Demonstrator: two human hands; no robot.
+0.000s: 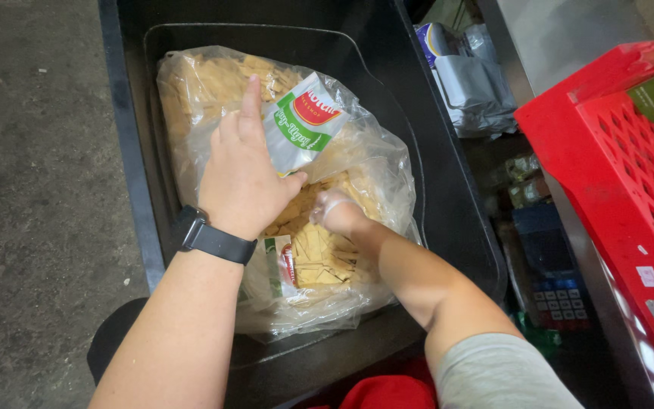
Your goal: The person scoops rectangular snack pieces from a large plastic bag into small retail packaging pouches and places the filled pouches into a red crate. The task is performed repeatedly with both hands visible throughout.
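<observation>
A large clear plastic bag (206,91) full of tan flat crackers lies in a black bin (448,197). My left hand (244,170), with a black watch on the wrist, rests flat on the bag's top, fingers spread, holding the plastic beside a white, green and red label (304,125). My right hand (336,213) reaches inside the bag's opening, covered by the clear plastic, fingers closed among the crackers (319,254). Whether it grips any cracker is hidden.
A red plastic crate (630,174) stands at the right with a green package in it. Silver foil packets (471,83) lie behind the bin. Boxes and small packets sit on the floor at right. Grey concrete floor lies at left.
</observation>
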